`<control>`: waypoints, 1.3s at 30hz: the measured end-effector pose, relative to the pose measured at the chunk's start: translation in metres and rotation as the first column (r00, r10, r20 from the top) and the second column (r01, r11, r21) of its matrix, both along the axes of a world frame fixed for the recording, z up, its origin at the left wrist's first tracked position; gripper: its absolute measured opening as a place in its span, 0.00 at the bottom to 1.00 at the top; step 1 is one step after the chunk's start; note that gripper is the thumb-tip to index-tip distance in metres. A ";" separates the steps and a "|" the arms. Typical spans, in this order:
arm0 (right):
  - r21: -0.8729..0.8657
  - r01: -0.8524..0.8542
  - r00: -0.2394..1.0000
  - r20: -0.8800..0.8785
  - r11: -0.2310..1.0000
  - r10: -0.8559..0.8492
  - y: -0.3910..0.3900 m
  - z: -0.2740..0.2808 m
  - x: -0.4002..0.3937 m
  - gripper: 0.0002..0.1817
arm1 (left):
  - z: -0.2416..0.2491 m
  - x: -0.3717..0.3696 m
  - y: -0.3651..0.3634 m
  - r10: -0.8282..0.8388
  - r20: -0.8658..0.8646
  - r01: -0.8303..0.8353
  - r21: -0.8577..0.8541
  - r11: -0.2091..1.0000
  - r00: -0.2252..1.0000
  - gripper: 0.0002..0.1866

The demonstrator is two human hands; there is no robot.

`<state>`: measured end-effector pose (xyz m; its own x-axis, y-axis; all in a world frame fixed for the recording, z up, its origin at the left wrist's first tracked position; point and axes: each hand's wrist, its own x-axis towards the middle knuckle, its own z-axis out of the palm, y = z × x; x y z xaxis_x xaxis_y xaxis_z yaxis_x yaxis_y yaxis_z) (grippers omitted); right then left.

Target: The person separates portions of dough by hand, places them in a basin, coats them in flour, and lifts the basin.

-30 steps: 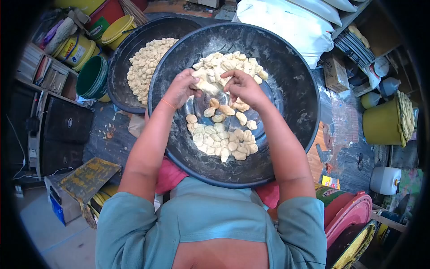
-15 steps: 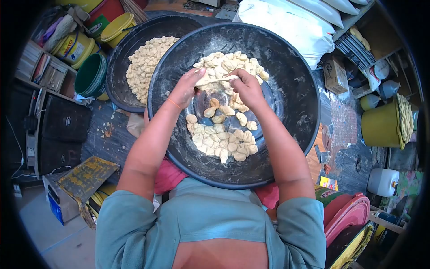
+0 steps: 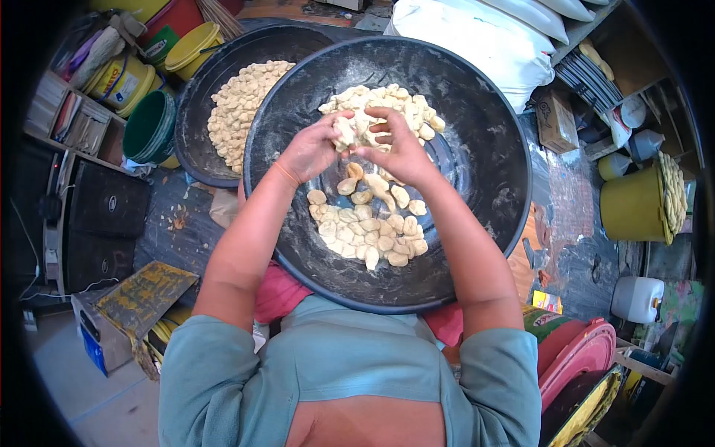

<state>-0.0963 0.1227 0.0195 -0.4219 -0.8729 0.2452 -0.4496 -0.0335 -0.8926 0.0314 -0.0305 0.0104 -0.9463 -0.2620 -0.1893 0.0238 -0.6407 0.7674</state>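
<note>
Two black basins show: a large basin in front of the person, and a second basin partly hidden beneath its left edge. In the large one, left of centre toward the far edge, the left hand has its grip closed on one dough lump, partly covered by its fingers. The right hand has its grip partly open, fingers curved beside the lump; whether they touch it, I cannot tell. Two groups lie in this basin: a heap toward the far edge, partly behind the hands, and a flatter cluster toward the near edge, both too crowded to count. Between them lie one longer strip and about five rounded pieces. The second basin holds one big pile, its right side cut off by the large basin's rim.
</note>
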 end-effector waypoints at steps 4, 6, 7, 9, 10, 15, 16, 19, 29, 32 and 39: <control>0.099 -0.068 0.993 0.107 0.993 0.057 -0.001 -0.001 0.000 0.21 | -0.004 0.002 0.003 -0.048 0.111 0.070 -0.204 0.976 0.993 0.25; 0.020 -0.019 0.977 0.212 1.000 0.014 -0.005 -0.006 -0.007 0.12 | -0.003 0.002 0.001 -0.063 0.141 0.095 -0.228 0.969 0.988 0.24; 0.003 0.004 0.948 0.317 1.000 -0.004 -0.004 -0.009 -0.013 0.12 | -0.003 0.000 -0.005 -0.086 0.141 0.117 -0.226 0.967 0.986 0.24; -0.021 0.053 0.858 0.513 0.998 -0.035 -0.002 -0.010 -0.024 0.12 | -0.004 -0.002 -0.009 -0.085 0.134 0.113 -0.211 0.971 0.987 0.20; -0.023 0.028 0.862 0.506 0.999 -0.012 -0.002 -0.009 -0.025 0.13 | -0.005 -0.002 -0.009 -0.061 0.128 0.086 -0.197 0.977 0.990 0.17; 0.050 -0.020 0.965 0.262 0.999 0.006 0.000 0.002 -0.001 0.17 | -0.007 -0.003 0.002 -0.004 0.132 0.032 -0.213 0.976 0.991 0.10; 0.097 -0.045 0.950 0.312 0.994 0.012 -0.001 0.003 -0.002 0.17 | -0.004 -0.003 0.003 -0.015 0.136 0.045 -0.218 0.975 0.991 0.10; 0.137 0.043 0.944 0.320 0.990 -0.085 -0.003 0.001 -0.008 0.16 | -0.006 -0.004 -0.001 -0.007 0.113 0.036 -0.257 0.966 0.994 0.09; 0.161 -0.243 0.796 0.597 0.957 0.101 0.021 0.002 -0.058 0.17 | -0.022 -0.003 -0.028 -0.043 0.226 0.168 -0.571 0.804 0.973 0.08; 0.528 0.011 0.994 0.089 0.849 -0.069 0.013 -0.008 -0.044 0.20 | -0.038 -0.002 -0.025 -0.200 0.281 0.341 -0.666 0.663 0.938 0.08; 0.487 0.218 0.928 -0.373 0.846 -0.025 0.004 -0.085 -0.035 0.24 | -0.038 -0.008 -0.014 -0.181 0.501 0.524 -0.722 0.451 0.846 0.17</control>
<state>-0.1312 0.1265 -0.0656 -0.5074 -0.8585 -0.0739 -0.6951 0.4585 -0.5537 0.0236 -0.0447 -0.0280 -0.9201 -0.1124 -0.3753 -0.3890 0.3769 0.8406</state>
